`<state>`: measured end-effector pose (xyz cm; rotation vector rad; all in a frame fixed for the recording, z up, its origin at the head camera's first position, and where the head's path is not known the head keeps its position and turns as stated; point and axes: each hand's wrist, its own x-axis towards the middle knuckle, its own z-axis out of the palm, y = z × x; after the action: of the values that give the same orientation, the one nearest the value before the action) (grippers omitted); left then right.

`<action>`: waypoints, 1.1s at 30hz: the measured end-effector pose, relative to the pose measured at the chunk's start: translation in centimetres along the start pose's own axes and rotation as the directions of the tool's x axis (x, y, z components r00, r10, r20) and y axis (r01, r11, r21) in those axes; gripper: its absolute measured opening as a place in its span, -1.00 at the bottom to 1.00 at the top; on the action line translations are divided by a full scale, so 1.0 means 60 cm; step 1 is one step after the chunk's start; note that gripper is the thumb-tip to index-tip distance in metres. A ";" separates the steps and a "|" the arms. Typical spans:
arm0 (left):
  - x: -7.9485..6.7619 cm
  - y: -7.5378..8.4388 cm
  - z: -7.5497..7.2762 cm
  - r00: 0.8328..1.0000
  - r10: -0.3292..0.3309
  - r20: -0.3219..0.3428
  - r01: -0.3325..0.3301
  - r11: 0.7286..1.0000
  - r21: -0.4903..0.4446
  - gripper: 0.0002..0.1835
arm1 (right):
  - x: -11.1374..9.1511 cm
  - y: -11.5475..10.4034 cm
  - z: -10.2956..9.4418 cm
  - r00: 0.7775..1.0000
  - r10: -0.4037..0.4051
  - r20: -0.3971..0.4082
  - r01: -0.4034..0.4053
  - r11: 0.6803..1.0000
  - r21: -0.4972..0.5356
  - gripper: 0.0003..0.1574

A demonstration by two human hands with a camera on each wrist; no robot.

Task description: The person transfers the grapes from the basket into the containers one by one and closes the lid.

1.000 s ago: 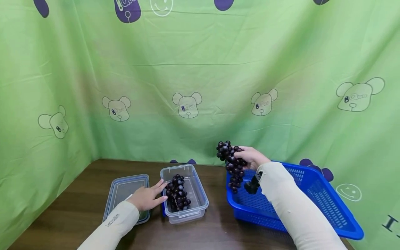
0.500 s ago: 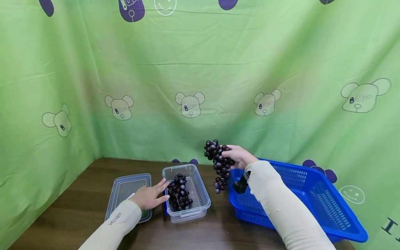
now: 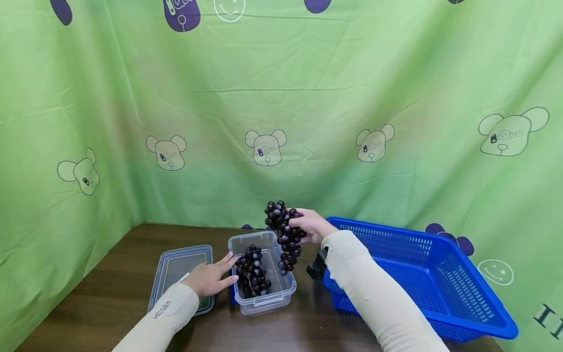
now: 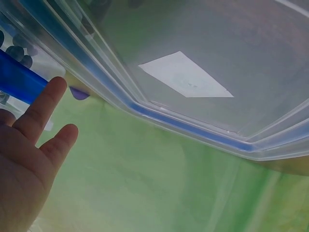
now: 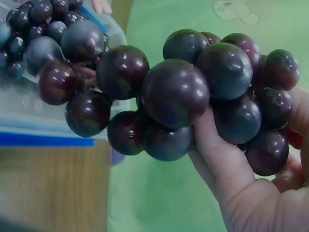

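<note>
A bunch of dark purple grapes (image 3: 288, 234) hangs from my right hand (image 3: 313, 226), whose thumb and fingers grip its upper part. Its lower end overlaps the right wall of a clear plastic container (image 3: 287, 288) in the head view. Inside that container, on the left side, lies a second bunch of dark grapes (image 3: 252, 271). My left hand (image 3: 210, 278) rests with spread fingers at the container's left rim, fingertips close to the second bunch. The right wrist view shows the held grapes (image 5: 176, 92) large, with the fingers partly hidden behind them.
A clear lid with a blue seal (image 3: 178, 266) lies on the brown table (image 3: 110, 288), left of the container and partly under the left forearm. A blue perforated basket (image 3: 440, 288) stands on the right. A green printed cloth (image 3: 308, 98) hangs behind.
My right hand has carried its grape bunch leftward from over the blue basket to the container's right side. The left hand has stayed at the container's rim.
</note>
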<state>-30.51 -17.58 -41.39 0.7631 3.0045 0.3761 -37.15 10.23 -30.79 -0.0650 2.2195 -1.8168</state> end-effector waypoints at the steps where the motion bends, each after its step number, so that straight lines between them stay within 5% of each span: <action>1: 0.000 -0.001 0.000 1.000 -0.001 0.000 0.001 1.000 0.002 -0.33 | 0.001 0.002 0.006 1.000 -0.002 0.004 0.002 1.000 0.003 -0.25; 15: -0.003 -0.010 -0.002 1.000 -0.014 0.012 0.014 1.000 0.015 -0.34 | 0.009 0.056 0.065 0.998 -0.063 -0.030 0.065 0.995 0.080 -0.25; 21: 0.002 -0.012 0.003 1.000 -0.006 0.029 0.005 0.999 0.036 -0.33 | 0.004 0.090 0.088 0.981 -0.162 -0.107 0.170 0.983 0.074 -0.22; 33: 0.005 -0.005 0.005 1.000 -0.003 0.005 0.003 1.000 0.026 -0.34 | -0.018 0.127 0.110 0.971 -0.176 -0.163 0.177 0.984 -0.008 -0.27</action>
<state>-30.88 -17.61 -41.71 0.7606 3.0115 0.3355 -33.52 5.77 -39.10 -0.1198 2.3874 -1.9869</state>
